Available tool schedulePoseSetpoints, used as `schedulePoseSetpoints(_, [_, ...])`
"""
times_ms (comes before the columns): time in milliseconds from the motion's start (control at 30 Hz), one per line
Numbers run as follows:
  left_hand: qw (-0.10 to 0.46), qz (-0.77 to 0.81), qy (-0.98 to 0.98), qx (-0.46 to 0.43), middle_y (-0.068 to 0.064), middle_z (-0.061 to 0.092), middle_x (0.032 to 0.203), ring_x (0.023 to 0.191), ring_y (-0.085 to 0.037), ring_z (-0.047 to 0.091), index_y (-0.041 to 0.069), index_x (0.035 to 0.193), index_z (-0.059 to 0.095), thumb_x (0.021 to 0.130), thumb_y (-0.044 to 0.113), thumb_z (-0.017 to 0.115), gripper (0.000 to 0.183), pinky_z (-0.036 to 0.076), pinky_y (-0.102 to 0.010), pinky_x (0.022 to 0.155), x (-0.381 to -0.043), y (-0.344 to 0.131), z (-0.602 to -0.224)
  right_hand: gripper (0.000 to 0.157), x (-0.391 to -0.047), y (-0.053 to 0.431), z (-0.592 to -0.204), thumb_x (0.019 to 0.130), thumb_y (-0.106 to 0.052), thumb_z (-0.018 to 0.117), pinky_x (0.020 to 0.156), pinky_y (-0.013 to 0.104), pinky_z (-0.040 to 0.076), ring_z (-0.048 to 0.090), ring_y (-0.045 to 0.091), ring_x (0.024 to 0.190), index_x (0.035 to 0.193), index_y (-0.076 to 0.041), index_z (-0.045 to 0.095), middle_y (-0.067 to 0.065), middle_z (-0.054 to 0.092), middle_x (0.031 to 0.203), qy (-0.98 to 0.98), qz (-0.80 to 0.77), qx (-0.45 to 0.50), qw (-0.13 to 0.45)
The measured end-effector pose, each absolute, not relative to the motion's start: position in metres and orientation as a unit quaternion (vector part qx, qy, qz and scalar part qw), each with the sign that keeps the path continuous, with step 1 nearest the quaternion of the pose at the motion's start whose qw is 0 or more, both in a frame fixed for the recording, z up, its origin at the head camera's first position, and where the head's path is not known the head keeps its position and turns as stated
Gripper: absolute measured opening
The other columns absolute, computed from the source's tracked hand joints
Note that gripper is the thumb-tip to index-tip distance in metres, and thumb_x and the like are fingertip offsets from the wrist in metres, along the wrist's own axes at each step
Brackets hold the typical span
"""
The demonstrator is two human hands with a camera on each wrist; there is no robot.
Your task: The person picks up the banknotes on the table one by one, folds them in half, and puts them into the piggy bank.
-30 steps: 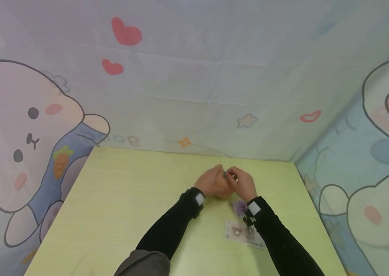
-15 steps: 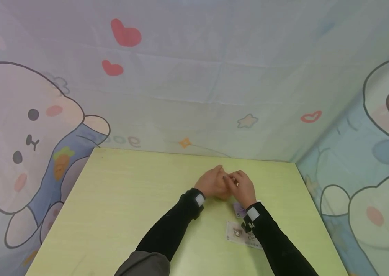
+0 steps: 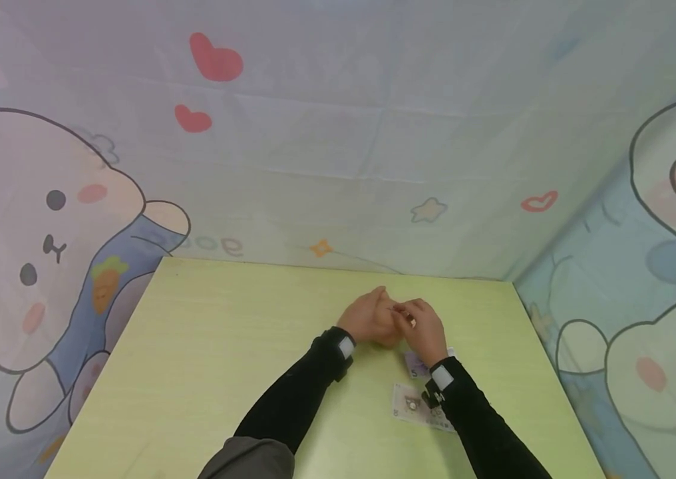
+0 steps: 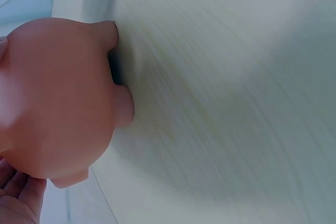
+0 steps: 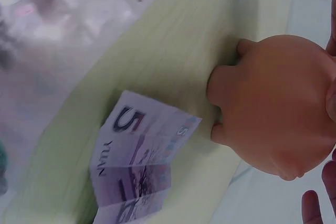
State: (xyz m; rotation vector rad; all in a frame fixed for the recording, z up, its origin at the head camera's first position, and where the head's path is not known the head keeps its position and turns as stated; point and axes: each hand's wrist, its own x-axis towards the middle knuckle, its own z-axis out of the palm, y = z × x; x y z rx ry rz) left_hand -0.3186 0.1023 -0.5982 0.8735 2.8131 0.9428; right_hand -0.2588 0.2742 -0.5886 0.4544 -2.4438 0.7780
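A terracotta-coloured piggy bank [image 4: 63, 98] stands on the table, its short legs showing in both wrist views. My left hand [image 3: 362, 316] holds it from the left side, fingers reaching round behind. Over its top, my right hand [image 3: 424, 329] has thumb and fingers together, pinching a small thin dark piece [image 3: 391, 309]; its kind is too small to tell. Near the legs lies a creased purple 5 yuan banknote [image 5: 131, 150], partly under my right wrist in the head view. Closer to me, a pale pinkish banknote [image 3: 412, 406] lies flat, part of it hidden by my right forearm.
The pale yellow table [image 3: 224, 346] meets a printed cloth backdrop [image 3: 314, 146] at its back edge. More printed cloth with cartoon animals hangs along the left and right sides. Dark wrist bands with small devices sit on both wrists.
A greyish piece showed at my right fingertips a second ago; it was not visible half a second ago, and now only a thin sliver shows. My right hand has shifted slightly; my left stays put.
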Motion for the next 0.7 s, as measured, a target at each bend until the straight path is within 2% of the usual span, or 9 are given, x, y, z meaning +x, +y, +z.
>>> schedulePoseSetpoints(167, [0.022,0.297,0.914,0.274,-0.004,0.046,0.132,0.116,-0.021,0.047,0.016,0.145,0.023,0.07,0.07,0.062,0.1,0.038,-0.028,0.091,-0.32,0.104,-0.601,0.021,-0.253,0.277,-0.592,0.084,-0.017,0.071,0.075,0.035,0.043,0.05,0.019,0.09,0.105,-0.012,0.067,0.0,0.057,0.099,-0.897,0.248,0.217,0.294])
schedulePoseSetpoints(333, [0.031,0.283,0.918,0.277,-0.003,0.044,0.134,0.117,-0.021,0.047,0.015,0.145,0.02,0.069,0.072,0.062,0.104,0.037,-0.029,0.092,-0.319,0.105,-0.599,0.026,-0.251,0.281,-0.597,0.084,-0.02,0.07,0.077,0.035,0.042,0.049,0.019,0.092,0.109,-0.012,0.066,0.001,0.057,0.106,-0.9,0.222,0.237,0.29])
schedulePoseSetpoints(400, [0.032,0.28,0.918,0.281,-0.001,0.044,0.134,0.116,-0.02,0.047,0.016,0.145,0.022,0.07,0.073,0.061,0.102,0.038,-0.029,0.092,-0.318,0.105,-0.597,0.026,-0.251,0.282,-0.596,0.085,-0.021,0.069,0.075,0.036,0.043,0.049,0.02,0.091,0.109,-0.012,0.066,0.003,0.058,0.106,-0.902,0.209,0.243,0.289])
schedulePoseSetpoints(467, [0.025,0.271,0.915,0.298,0.001,0.044,0.131,0.114,-0.018,0.048,0.023,0.141,0.034,0.071,0.071,0.06,0.089,0.038,-0.029,0.091,-0.319,0.107,-0.596,0.026,-0.251,0.283,-0.592,0.085,-0.023,0.068,0.074,0.038,0.043,0.049,0.02,0.091,0.109,-0.013,0.066,0.004,0.058,0.106,-0.904,0.197,0.25,0.285])
schedulePoseSetpoints(567, [0.022,0.283,0.911,0.299,0.003,0.046,0.128,0.111,-0.016,0.049,0.023,0.14,0.036,0.072,0.07,0.06,0.086,0.039,-0.028,0.089,-0.32,0.108,-0.598,0.025,-0.25,0.286,-0.587,0.087,-0.024,0.067,0.075,0.037,0.043,0.05,0.019,0.092,0.11,-0.014,0.066,0.002,0.057,0.105,-0.909,0.212,0.238,0.268])
schedulePoseSetpoints(633, [0.02,0.297,0.906,0.3,0.003,0.048,0.125,0.111,-0.015,0.049,0.022,0.14,0.035,0.071,0.071,0.062,0.09,0.039,-0.027,0.089,-0.322,0.106,-0.6,0.023,-0.249,0.289,-0.582,0.089,-0.022,0.066,0.073,0.035,0.044,0.051,0.017,0.091,0.111,-0.016,0.066,-0.001,0.057,0.104,-0.909,0.235,0.224,0.262])
schedulePoseSetpoints(700, [0.022,0.32,0.903,0.285,0.001,0.049,0.126,0.113,-0.017,0.048,0.014,0.144,0.024,0.067,0.07,0.066,0.104,0.037,-0.027,0.091,-0.322,0.103,-0.601,0.022,-0.249,0.293,-0.576,0.091,-0.021,0.063,0.071,0.034,0.044,0.053,0.017,0.088,0.113,-0.017,0.065,-0.002,0.057,0.103,-0.907,0.263,0.205,0.257])
